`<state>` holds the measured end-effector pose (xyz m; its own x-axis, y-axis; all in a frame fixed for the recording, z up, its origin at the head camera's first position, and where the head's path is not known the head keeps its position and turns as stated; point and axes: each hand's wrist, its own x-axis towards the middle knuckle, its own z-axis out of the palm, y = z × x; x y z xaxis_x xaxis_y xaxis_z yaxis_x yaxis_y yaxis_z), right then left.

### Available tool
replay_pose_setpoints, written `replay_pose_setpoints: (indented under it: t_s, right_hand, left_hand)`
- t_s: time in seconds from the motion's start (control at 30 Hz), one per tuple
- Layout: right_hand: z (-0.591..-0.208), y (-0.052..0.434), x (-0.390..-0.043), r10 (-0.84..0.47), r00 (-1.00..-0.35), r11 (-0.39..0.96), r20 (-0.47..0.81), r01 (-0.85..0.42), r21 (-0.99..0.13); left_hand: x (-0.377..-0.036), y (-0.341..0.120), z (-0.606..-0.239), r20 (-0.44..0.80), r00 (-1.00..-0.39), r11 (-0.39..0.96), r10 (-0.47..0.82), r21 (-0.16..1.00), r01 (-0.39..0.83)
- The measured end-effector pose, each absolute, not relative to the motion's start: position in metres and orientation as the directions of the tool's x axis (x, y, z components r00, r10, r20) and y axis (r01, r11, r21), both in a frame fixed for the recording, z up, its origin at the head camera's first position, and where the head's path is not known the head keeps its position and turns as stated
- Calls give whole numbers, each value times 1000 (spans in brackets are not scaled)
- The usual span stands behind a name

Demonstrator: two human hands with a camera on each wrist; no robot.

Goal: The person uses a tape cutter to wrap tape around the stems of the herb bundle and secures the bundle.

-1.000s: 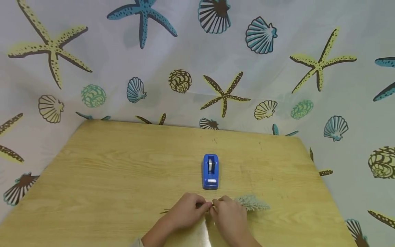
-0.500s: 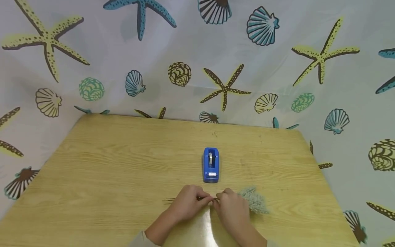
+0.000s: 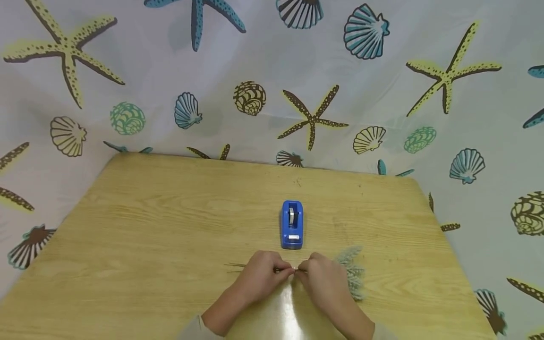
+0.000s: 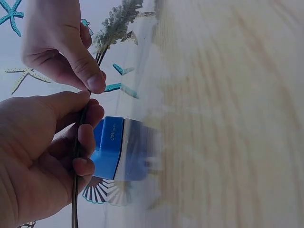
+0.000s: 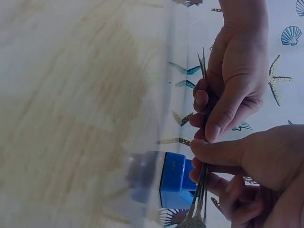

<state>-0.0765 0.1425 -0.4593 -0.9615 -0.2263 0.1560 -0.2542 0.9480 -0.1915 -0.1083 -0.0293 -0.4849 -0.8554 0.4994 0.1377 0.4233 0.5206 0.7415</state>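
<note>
A small bunch of grey-green sprigs (image 3: 353, 276) with thin dark stems (image 4: 74, 202) lies across both hands, its bushy heads at the right and its bare stem ends at the left. My left hand (image 3: 261, 276) holds the stems with thumb and curled fingers, as the left wrist view shows. Close beside it, thumb tip against thumb tip, my right hand (image 3: 324, 283) pinches the same stems nearer the heads. In the right wrist view the stems (image 5: 201, 187) fan out below the right thumb. A tiny pale spot shows between the fingertips; what it is I cannot tell.
A blue tape dispenser (image 3: 292, 224) with a roll in it stands on the wooden table (image 3: 170, 226), just beyond the hands. Behind and at both sides of the table hangs a white cloth (image 3: 221, 61) printed with starfish and shells.
The bushy heads have swung and spread beside the right hand, and the stems have turned a little. Both hands keep their hold. The head view has tilted slightly.
</note>
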Motion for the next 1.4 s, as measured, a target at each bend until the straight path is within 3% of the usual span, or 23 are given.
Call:
replay_pose_setpoints:
  t_s: [0.43, 0.67, 1.13, 1.4]
  right_hand:
    - [-470, 140, -61, -238, -955, 934, 178, -275, -228]
    - [-464, 145, -69, -326, -938, 932, 116, -339, -125]
    - [-460, 142, -80, -315, -944, 949, 97, -314, 28]
    - [-455, 150, -89, -380, -923, 925, 65, -380, -1]
  left_hand:
    - [-90, -35, -496, 95, -913, 550, 398, 771, 320]
    - [-96, -35, -491, 82, -926, 596, 368, 744, 303]
    - [-115, -38, -485, 7, -867, 568, 498, 753, 332]
    - [-114, -36, -480, 14, -884, 588, 467, 742, 323]
